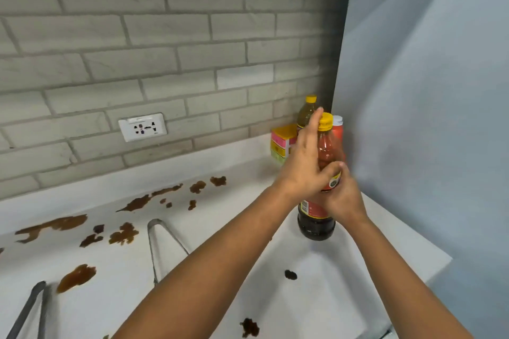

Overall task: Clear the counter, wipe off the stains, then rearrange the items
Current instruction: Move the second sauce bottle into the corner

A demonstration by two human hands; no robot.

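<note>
— Where are your hands?

— Both are at the far right corner of the white counter [330,283]. Your right hand [343,198] curls round the red sauce bottle [329,151], which has a yellow cap. Your left hand [304,162] lies flat against that bottle's side, fingers straight and pointing up.

— What else stands there?

— A dark bottle [315,224] sits on the counter just below your hands. Behind are a yellow-capped bottle [307,111], a white-capped red bottle [338,129] and a colourful box [282,142].

— And the stains?

— Brown stains [137,202] spot the counter to your left, near metal tongs [161,239]; I can't tell whether the red bottle touches the counter.
</note>
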